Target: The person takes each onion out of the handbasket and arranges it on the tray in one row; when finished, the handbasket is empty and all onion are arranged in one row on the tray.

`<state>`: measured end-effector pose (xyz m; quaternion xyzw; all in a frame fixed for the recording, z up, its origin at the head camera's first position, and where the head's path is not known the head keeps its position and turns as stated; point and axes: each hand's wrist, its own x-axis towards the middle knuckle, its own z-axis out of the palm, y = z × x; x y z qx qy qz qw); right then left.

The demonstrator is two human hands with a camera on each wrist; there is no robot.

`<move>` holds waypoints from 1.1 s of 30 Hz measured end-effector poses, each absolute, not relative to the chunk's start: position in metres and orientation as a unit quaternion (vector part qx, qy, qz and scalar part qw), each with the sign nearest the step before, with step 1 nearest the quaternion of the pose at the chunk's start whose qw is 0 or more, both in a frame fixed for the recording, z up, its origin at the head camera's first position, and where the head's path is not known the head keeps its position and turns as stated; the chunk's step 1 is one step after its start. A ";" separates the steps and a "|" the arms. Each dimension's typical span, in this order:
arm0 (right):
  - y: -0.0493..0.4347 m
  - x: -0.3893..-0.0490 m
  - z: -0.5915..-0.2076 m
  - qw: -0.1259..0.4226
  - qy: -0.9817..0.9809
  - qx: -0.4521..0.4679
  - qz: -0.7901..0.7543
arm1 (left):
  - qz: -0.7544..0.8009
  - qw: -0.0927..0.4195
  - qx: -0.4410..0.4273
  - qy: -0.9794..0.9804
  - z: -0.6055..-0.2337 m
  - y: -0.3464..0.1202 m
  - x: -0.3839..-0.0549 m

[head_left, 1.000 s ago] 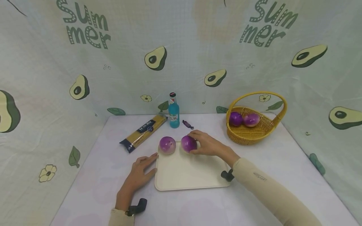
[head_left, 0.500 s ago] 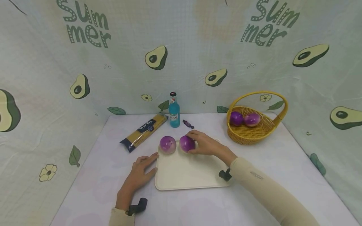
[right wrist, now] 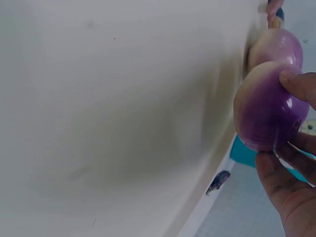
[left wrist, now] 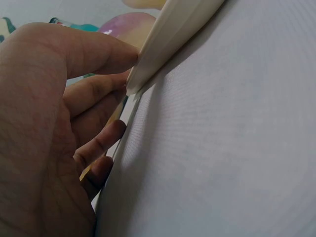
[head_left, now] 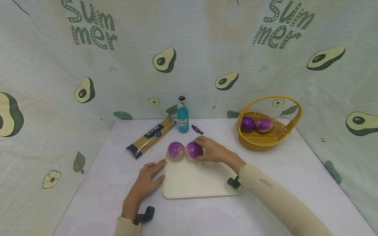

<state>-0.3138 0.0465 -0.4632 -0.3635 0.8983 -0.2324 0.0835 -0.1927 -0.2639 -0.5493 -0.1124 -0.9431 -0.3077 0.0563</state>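
My right hand (head_left: 213, 149) holds a purple-and-white turnip (head_left: 195, 150) at the far edge of a cream tray (head_left: 200, 183). In the right wrist view, thumb and fingers lie round this turnip (right wrist: 269, 108). A second turnip (head_left: 176, 151) sits on the tray's far left corner, close beside the held one. My left hand (head_left: 146, 182) rests at the tray's left edge, its fairly straight fingers touching the rim. The left wrist view shows thumb and fingertips against the tray's rim (left wrist: 163, 39), with part of a turnip (left wrist: 127, 27) behind.
A yellow wicker basket (head_left: 257, 146) with a tall handle stands at the back right. Inside are two purple round vegetables (head_left: 264, 125). Behind the tray are a pasta packet (head_left: 152, 137), a blue bottle (head_left: 183, 119) and a wrapped candy (head_left: 197, 129).
My right hand has moved slightly left with the turnip, narrowing the gap to the other turnip. The left hand has stayed at the tray's edge.
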 end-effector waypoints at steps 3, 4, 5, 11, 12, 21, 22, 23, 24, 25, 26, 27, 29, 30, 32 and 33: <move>0.046 -0.315 -0.465 0.083 0.898 -0.366 -0.231 | -0.308 0.057 -0.110 -0.943 -0.550 -0.264 -0.193; 0.045 -0.315 -0.465 0.083 0.898 -0.365 -0.232 | -0.309 0.055 -0.109 -0.943 -0.550 -0.264 -0.193; 0.045 -0.315 -0.466 0.083 0.898 -0.365 -0.232 | -0.307 0.053 -0.107 -0.944 -0.550 -0.264 -0.193; 0.044 -0.314 -0.467 0.083 0.899 -0.362 -0.234 | -0.305 0.045 -0.103 -0.946 -0.550 -0.264 -0.192; 0.043 -0.314 -0.467 0.082 0.898 -0.363 -0.235 | -0.306 0.044 -0.102 -0.945 -0.550 -0.264 -0.192; 0.041 -0.317 -0.471 0.087 0.899 -0.359 -0.236 | -0.301 0.039 -0.100 -0.947 -0.548 -0.264 -0.193; 0.041 -0.317 -0.471 0.088 0.900 -0.358 -0.234 | -0.302 0.041 -0.101 -0.947 -0.547 -0.264 -0.194; 0.040 -0.318 -0.472 0.087 0.900 -0.357 -0.234 | -0.303 0.042 -0.102 -0.947 -0.547 -0.264 -0.194; 0.040 -0.318 -0.472 0.087 0.900 -0.356 -0.235 | -0.305 0.045 -0.104 -0.946 -0.547 -0.265 -0.194; 0.039 -0.318 -0.472 0.087 0.900 -0.356 -0.235 | -0.306 0.046 -0.104 -0.945 -0.546 -0.265 -0.195; 0.039 -0.318 -0.472 0.087 0.900 -0.356 -0.235 | -0.306 0.044 -0.102 -0.946 -0.547 -0.265 -0.195; 0.039 -0.318 -0.472 0.088 0.900 -0.356 -0.236 | -0.305 0.042 -0.100 -0.946 -0.547 -0.265 -0.195; 0.039 -0.318 -0.473 0.090 0.900 -0.355 -0.238 | -0.304 0.036 -0.096 -0.947 -0.548 -0.265 -0.194; 0.039 -0.318 -0.473 0.093 0.900 -0.353 -0.237 | -0.303 0.034 -0.095 -0.948 -0.549 -0.265 -0.194; 0.039 -0.318 -0.474 0.097 0.901 -0.350 -0.237 | -0.302 0.029 -0.093 -0.948 -0.550 -0.265 -0.194; 0.039 -0.318 -0.474 0.098 0.901 -0.348 -0.238 | -0.302 0.030 -0.094 -0.948 -0.550 -0.265 -0.194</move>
